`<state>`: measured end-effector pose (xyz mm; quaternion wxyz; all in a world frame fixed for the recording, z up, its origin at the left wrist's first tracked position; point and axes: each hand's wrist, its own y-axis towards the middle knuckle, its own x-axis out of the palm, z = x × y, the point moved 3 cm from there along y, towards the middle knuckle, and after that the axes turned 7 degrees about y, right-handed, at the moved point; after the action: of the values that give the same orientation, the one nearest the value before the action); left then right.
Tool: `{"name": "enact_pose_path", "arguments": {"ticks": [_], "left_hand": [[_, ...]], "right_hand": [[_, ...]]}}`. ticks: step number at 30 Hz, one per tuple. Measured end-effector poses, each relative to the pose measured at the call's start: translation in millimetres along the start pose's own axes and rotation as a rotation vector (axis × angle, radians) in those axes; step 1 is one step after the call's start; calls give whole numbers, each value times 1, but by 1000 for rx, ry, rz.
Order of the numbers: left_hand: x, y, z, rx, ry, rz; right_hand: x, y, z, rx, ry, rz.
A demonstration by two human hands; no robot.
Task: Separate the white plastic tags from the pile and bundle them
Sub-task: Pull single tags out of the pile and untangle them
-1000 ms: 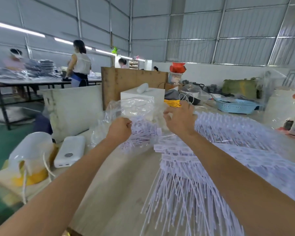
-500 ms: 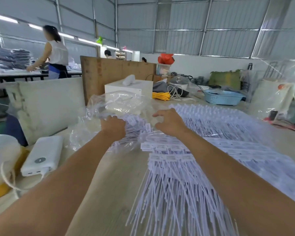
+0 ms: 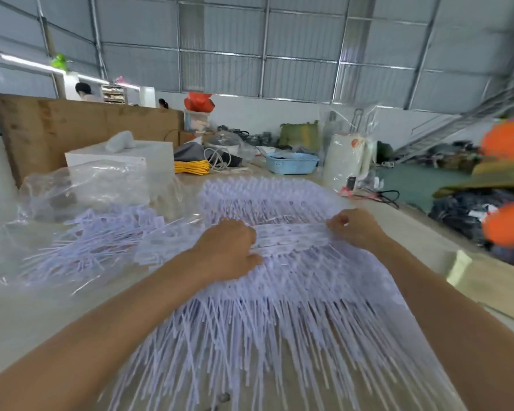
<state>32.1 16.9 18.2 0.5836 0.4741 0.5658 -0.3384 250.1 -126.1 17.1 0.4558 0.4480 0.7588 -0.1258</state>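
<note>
Both hands had shifted right, off the bagged tags and onto the main pile.

Nearest, the white plastic tags (image 3: pixel 279 321) fanned across the counter (image 3: pixel 27 321). The left hand (image 3: pixel 229 250) and right hand (image 3: pixel 353 226), half a second earlier at the clear bag (image 3: pixel 80 188), now each pinched one end of a row of tag heads, grip curled tight. That looked like separating one batch for bundling. Beyond sat a blue basket (image 3: pixel 291 163).

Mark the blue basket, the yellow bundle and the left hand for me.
blue basket (image 3: pixel 291 167): head view, front wall.
yellow bundle (image 3: pixel 191 167): head view, middle of it.
left hand (image 3: pixel 227 250): head view, back of hand.
</note>
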Motion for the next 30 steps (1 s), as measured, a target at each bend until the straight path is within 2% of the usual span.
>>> {"name": "enact_pose_path", "arguments": {"ticks": [2,6,9,11,13,17,19,22,25,27,30], "left_hand": [[8,11,4,-5,72,16],[8,26,5,-25,19,92],[9,31,-1,-85,104,9],[11,32,-5,-87,79,-29],[10,32,-8,-63,34,2],[8,31,-6,-29,86,36],[6,32,-7,-55,15,64],[2,32,-8,-45,20,148],[3,29,-4,43,-37,247],[9,26,-1,81,-115,148],[14,26,0,82,-59,2]], "right_hand": [[-2,-9,19,5,-12,-20],[5,-21,31,-48,23,17],[9,-22,34,-53,48,71],[9,-23,36,-68,34,94],[9,-24,35,-91,3,108],[9,-24,34,-142,-24,103],[7,-25,34,-135,-11,96],[5,-25,37,-138,2,69],[3,-25,39,-113,-33,42],[1,-25,38,-113,-55,65],[-8,-28,32,-133,-52,100]]}}
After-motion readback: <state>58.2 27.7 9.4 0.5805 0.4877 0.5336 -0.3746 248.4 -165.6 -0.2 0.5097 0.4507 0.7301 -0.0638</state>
